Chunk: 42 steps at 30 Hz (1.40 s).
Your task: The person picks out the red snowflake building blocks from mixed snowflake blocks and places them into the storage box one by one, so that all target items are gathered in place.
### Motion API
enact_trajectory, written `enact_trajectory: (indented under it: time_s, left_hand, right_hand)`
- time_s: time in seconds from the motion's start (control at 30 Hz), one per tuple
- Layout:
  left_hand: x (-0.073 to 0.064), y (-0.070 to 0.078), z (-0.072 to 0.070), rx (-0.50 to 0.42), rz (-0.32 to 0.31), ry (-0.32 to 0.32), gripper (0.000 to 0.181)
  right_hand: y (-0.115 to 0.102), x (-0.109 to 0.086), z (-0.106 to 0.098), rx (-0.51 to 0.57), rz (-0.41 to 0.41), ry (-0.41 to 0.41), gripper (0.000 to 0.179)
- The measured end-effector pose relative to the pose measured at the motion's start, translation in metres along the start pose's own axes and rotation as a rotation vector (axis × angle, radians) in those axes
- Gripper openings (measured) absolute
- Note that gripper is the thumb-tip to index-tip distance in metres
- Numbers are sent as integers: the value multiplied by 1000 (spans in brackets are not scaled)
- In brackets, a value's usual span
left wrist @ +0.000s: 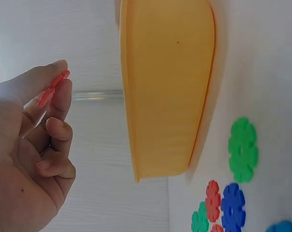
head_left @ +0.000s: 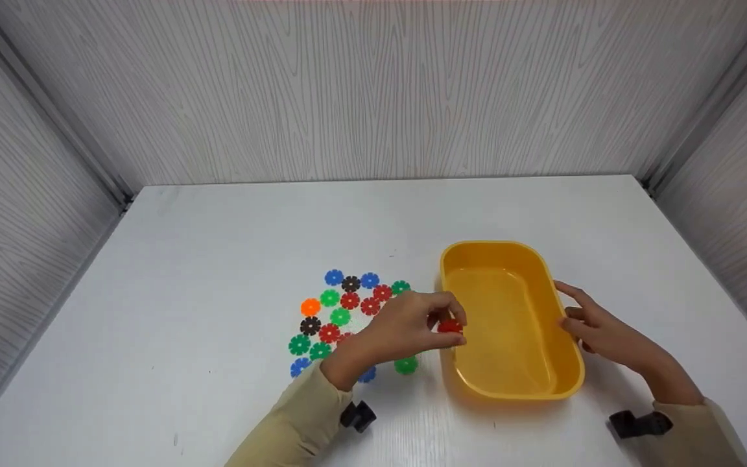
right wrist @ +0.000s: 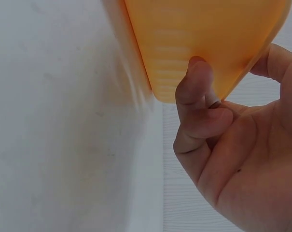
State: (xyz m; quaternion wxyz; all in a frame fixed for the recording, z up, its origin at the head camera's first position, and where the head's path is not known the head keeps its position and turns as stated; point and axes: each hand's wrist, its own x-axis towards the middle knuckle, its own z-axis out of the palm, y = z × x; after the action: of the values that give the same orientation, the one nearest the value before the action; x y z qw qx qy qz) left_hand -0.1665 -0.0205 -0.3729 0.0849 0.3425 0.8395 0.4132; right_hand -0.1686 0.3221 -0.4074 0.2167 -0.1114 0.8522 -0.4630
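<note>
My left hand (head_left: 406,326) pinches a red plastic snowflake disc (head_left: 450,327) between thumb and index finger, up at the left rim of a yellow plastic bin (head_left: 502,318). In the left wrist view that disc (left wrist: 47,95) is tilted, with the other fingers curled loosely below it. My right hand (head_left: 613,336) grips the bin's right side, its thumb over the rim and its fingers against the outer wall. From the right wrist, the fingertips (right wrist: 201,72) show on the bin's outside. The bin holds no discs.
Left of the bin, several loose snowflake discs lie flat on the white table (head_left: 218,259), among them an orange disc (head_left: 310,307), a black disc (head_left: 351,284) and a green disc (head_left: 406,365). My left forearm covers some of them. Pale wood-grain panels (head_left: 373,91) enclose the table.
</note>
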Motion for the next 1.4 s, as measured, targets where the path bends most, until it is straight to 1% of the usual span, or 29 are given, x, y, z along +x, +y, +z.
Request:
enact_trajectory:
  time_s: [0.17,0.4,0.67,0.73,0.9,1.07,1.17,1.27,1.37,1.4]
  left_hand:
    - [13,8,13,-19,-36,-22,23]
    - [26,11,27,-55,-73,-56,19]
    - [31,9,35,-60,-73,-73,20]
    - [30,8,35,-49,-65,-75,21]
    - [27,5,29,-1,-34,-50,25]
    - [20,0,15,4,-29,-27,26]
    - [11,-5,3,-10,-25,-7,27]
    - [-1,-13,-7,-28,-19,21,28]
    - [-14,-24,-15,-19,-39,47,27]
    - [-17,-27,-17,-11,-56,55,27]
  right_hand:
    - [-2,1,1,-16,5,1,64]
    - [-2,1,1,-17,-2,-1,64]
    - [0,1,0,-23,11,8,65]
    - [0,1,0,-18,-8,3,64]
    - [1,0,-1,-1,-72,-21,62]
    - [0,0,0,0,-71,-22,63]
    - [0,0,0,-5,-55,-14,63]
    - [0,0,0,-9,-36,-7,64]
    - [0,0,0,-13,-27,-6,64]
    - [0,-1,-1,-14,-26,-5,64]
